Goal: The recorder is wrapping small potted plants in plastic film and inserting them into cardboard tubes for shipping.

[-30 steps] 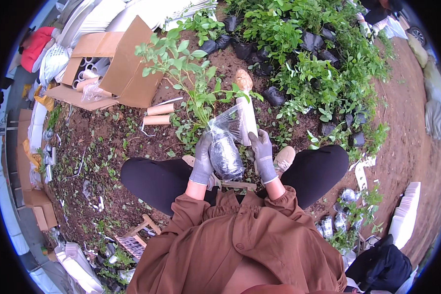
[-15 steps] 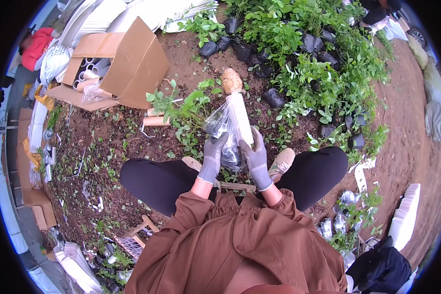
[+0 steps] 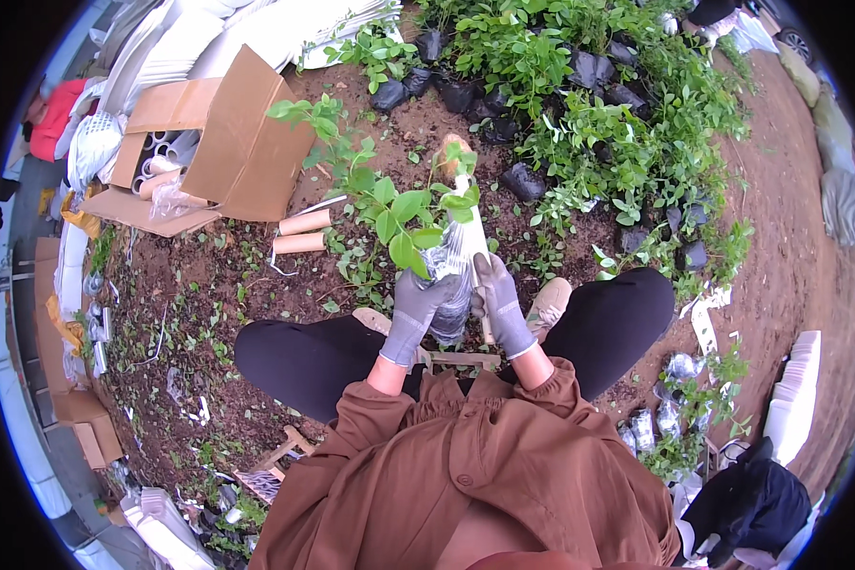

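Left hand (image 3: 418,309), gloved, is closed around the bag (image 3: 449,285) at the base of a seedling (image 3: 394,214); right hand (image 3: 497,302), gloved, grips the bag's right side; the seedling stands upright between the knees, above bare soil (image 3: 256,285); a cardboard box (image 3: 228,142) lies well apart, upper left.

Left hand (image 3: 416,309) and right hand (image 3: 499,302), both gloved, around a bagged seedling (image 3: 418,228) over bare soil (image 3: 228,285).
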Demonstrator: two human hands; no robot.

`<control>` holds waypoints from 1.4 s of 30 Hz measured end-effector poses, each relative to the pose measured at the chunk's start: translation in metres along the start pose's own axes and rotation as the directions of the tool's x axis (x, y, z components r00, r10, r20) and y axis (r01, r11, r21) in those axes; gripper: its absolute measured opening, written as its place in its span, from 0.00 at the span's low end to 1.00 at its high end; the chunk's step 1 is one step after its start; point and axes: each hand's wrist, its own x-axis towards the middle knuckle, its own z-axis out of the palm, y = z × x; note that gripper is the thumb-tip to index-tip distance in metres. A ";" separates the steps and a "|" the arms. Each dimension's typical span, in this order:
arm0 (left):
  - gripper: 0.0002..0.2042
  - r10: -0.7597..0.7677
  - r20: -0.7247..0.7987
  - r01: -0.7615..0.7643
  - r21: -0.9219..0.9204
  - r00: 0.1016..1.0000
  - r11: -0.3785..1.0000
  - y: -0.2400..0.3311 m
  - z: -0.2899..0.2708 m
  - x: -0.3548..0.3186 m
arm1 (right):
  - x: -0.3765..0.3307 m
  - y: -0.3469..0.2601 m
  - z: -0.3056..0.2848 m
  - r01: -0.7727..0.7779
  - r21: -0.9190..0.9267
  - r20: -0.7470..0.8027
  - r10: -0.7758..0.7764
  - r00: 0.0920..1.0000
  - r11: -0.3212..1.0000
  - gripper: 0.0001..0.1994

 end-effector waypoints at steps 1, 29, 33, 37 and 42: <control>0.29 -0.055 -0.003 0.055 -0.045 0.998 0.997 -0.002 0.000 -0.002 | -0.001 -0.003 -0.003 -0.118 0.211 0.049 0.110 0.993 0.970 0.21; 0.21 0.030 -0.080 -0.067 -0.514 0.996 0.855 0.045 -0.072 -0.007 | 0.147 0.017 -0.054 0.045 -0.683 -0.229 -0.272 0.935 0.729 0.35; 0.20 0.144 -0.060 -0.152 -0.146 0.988 0.978 0.060 -0.061 0.015 | 0.125 0.074 -0.056 -0.165 -0.929 -0.185 -0.031 0.982 0.330 0.35; 0.25 0.209 -0.012 -0.200 0.228 0.978 0.953 0.050 -0.055 0.031 | 0.093 0.009 -0.015 0.210 -0.904 0.183 -0.108 0.977 0.372 0.34; 0.30 0.023 -0.038 -0.008 0.368 0.999 0.930 0.053 -0.016 0.059 | 0.000 -0.046 0.029 0.605 -0.164 0.441 -0.491 0.752 0.779 0.39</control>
